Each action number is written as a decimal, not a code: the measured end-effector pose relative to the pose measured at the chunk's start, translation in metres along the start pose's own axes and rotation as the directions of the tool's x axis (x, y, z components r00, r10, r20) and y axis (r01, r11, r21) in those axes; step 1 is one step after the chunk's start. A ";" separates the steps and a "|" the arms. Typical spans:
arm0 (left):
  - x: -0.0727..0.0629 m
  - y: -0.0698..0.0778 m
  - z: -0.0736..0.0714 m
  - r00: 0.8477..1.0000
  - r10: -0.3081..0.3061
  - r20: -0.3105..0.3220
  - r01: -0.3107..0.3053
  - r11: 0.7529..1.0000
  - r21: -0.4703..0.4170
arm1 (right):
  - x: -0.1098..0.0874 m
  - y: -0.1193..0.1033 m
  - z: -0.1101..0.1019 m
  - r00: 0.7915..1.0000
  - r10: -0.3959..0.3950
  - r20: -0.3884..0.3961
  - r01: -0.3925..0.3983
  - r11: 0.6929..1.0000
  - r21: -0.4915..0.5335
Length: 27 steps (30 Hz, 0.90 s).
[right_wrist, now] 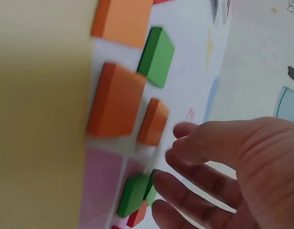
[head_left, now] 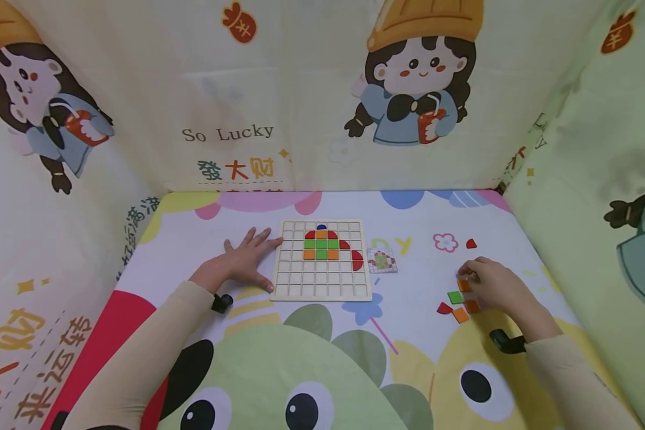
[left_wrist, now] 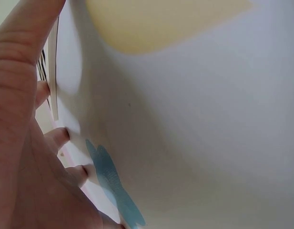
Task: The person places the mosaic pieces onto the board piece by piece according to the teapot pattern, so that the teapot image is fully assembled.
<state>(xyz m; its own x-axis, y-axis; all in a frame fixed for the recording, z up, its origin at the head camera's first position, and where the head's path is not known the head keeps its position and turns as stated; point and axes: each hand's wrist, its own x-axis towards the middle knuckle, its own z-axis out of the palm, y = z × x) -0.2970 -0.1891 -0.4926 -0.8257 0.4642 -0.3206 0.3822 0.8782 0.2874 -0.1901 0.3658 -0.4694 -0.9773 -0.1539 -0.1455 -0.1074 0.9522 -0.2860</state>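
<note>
A square pale wooden grid board [head_left: 295,286] lies on the table, with red, green, orange and blue pieces set in its upper cells. My left hand [head_left: 242,263] rests at its left side, fingers spread, thumb and a fingertip touching the edge; the left wrist view shows the board's edge [left_wrist: 53,71] beside the thumb. My right hand [head_left: 497,292] hovers over loose pieces, fingers loosely bent. In the right wrist view its fingertips are near an orange square tile [right_wrist: 154,123] and a green tile [right_wrist: 132,194], with nothing visible between them.
A small pattern card [head_left: 383,261] lies against the board's right side. Around the right hand are a green tile [head_left: 455,297], an orange tile [head_left: 460,315] and a red piece [head_left: 444,308]. Another red piece [head_left: 471,243] lies farther back. Printed cloth walls enclose the table.
</note>
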 end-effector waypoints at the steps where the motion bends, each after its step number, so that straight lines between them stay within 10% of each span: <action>1: 0.000 -0.001 0.000 1.000 -0.002 -0.002 0.002 1.000 0.000 | 0.000 0.002 0.000 1.000 0.004 -0.013 -0.004 1.000 -0.005; 18: 0.003 -0.002 0.004 1.000 -0.001 0.002 0.001 1.000 -0.006 | 0.007 0.024 0.004 0.983 0.084 -0.163 -0.104 0.987 -0.124; 27: 0.001 -0.001 0.002 1.000 -0.013 0.009 0.013 1.000 0.008 | 0.013 0.016 0.004 0.983 0.094 -0.156 -0.098 0.995 -0.023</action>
<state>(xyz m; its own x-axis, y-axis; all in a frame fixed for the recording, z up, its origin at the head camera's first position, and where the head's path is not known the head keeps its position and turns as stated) -0.2977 -0.1891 -0.4951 -0.8270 0.4536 -0.3321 0.3746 0.8852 0.2760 -0.2039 0.3777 -0.4799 -0.9995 -0.0210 -0.0223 -0.0148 0.9684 -0.2488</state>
